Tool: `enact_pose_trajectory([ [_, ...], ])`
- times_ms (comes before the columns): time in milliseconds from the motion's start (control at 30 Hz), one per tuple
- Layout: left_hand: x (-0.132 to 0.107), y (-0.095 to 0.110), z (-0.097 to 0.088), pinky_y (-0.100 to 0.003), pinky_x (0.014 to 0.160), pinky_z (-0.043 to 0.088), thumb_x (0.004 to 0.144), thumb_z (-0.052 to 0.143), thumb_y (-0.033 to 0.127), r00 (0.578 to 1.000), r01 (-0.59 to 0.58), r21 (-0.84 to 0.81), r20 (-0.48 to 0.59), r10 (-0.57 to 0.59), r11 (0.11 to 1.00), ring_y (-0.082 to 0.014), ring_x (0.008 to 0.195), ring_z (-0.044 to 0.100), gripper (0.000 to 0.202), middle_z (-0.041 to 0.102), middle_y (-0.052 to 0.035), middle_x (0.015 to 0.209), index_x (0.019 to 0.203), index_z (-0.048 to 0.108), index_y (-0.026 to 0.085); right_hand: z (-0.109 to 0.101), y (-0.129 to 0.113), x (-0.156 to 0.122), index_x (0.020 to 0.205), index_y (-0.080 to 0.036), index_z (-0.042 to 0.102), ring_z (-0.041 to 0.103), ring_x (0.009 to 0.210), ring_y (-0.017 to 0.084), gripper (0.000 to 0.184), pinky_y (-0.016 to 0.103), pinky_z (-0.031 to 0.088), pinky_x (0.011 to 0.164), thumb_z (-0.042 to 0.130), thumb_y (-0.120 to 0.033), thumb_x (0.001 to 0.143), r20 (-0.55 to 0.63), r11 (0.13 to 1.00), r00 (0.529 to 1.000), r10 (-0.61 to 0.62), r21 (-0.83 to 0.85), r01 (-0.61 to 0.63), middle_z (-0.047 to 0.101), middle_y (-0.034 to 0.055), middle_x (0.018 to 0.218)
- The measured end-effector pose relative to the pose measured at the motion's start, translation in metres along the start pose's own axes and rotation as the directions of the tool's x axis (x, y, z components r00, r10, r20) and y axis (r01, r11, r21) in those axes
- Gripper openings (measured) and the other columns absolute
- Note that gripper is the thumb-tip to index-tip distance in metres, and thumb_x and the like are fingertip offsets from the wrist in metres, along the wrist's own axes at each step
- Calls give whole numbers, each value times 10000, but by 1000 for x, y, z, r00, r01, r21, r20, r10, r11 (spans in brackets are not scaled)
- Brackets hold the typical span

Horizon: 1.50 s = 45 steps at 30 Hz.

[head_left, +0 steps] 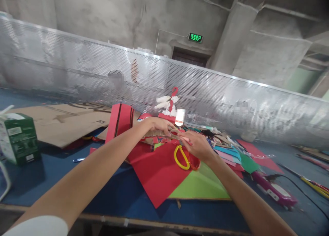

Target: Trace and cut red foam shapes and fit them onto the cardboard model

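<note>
Cardboard piece (154, 133), a small brownish scrap, sits right between both hands, out over the messy pile of coloured paper. The left hand (156, 125) curls over its top edge, fingers closed on it, and the right hand (196, 145) pinches in from the other side, fingertips pressed together on something thin and pinkish I can't quite make out. To handle this well I'd say keep the scrap pinned flat with the left hand and work slowly, since the pieces look tiny and easy to lose in that clutter. The yellow and red scissors (185, 159) lie just under the right hand on the red sheet (156, 174), with a green sheet (203, 186) nearer the body.
</note>
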<state>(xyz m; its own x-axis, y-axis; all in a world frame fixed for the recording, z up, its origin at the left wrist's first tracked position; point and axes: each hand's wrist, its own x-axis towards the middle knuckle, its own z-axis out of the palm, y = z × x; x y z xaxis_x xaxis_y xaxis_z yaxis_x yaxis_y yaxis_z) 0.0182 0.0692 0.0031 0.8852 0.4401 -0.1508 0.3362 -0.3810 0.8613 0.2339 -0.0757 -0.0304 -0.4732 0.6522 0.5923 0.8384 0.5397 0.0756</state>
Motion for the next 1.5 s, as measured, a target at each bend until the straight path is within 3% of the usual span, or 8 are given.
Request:
enact_pose_trajectory([
  [167,-4,4,0,-438,1010,453,634,806,204,1000,-20,-31,8,21,999,-266,1152,618,618,720,-16,1193,1225,699,350,5,4,-2,1239,-227,686,685,1034,213,310,307,496,886,478,-292,1018,-60,999,998,-30,40,33,749,55,1141],
  [300,-9,9,3,-424,992,460,651,787,192,1000,-14,-56,19,15,998,-249,1056,660,583,737,-26,1141,1215,705,320,10,8,-3,1255,-213,678,692,1010,214,319,303,514,866,475,-287,1020,-77,997,994,-73,-6,73,753,69,1112],
  [700,-12,13,10,-403,915,492,643,761,188,999,-23,-70,-36,21,997,-255,1010,667,565,743,-36,1079,1197,711,283,14,4,0,1354,-247,622,681,1088,230,372,327,549,847,495,-253,1004,-1,997,999,-51,-57,51,712,50,1250],
  [967,-16,24,17,-378,941,489,623,729,143,998,-32,4,-50,32,999,-235,1053,655,540,732,-14,1147,1140,731,297,17,0,5,1342,-205,635,653,1190,232,377,353,516,1015,507,-210,987,-4,993,996,-89,74,89,681,66,1319],
  [1167,-12,17,17,-375,933,491,614,741,142,997,-56,-38,-49,54,998,-226,1035,648,435,749,11,992,1023,739,287,19,-3,7,1271,-198,680,657,1192,223,332,346,505,1025,510,-213,987,-58,973,993,-107,200,117,709,48,1273],
  [1267,-11,14,15,-375,901,502,622,772,160,998,-36,-41,-47,34,999,-220,980,667,436,738,8,1036,1035,728,291,11,-2,6,1170,-233,727,697,1101,207,272,315,521,962,542,-260,973,-151,950,988,-36,302,81,749,25,1188],
  [1367,-10,11,14,-388,847,517,648,797,194,999,25,-52,-28,-27,998,-245,955,690,507,730,-21,1054,1134,700,297,-2,1,4,1041,-220,748,726,907,189,244,279,537,785,529,-304,975,-273,904,947,169,426,-39,777,35,1046],
  [1500,-11,11,14,-381,826,525,672,796,206,1000,3,-32,-8,-3,999,-235,938,692,560,710,-20,1092,1205,658,310,-8,9,5,1112,-208,705,712,908,209,274,314,505,815,490,-311,977,-253,853,910,328,493,-171,769,53,1019],
])
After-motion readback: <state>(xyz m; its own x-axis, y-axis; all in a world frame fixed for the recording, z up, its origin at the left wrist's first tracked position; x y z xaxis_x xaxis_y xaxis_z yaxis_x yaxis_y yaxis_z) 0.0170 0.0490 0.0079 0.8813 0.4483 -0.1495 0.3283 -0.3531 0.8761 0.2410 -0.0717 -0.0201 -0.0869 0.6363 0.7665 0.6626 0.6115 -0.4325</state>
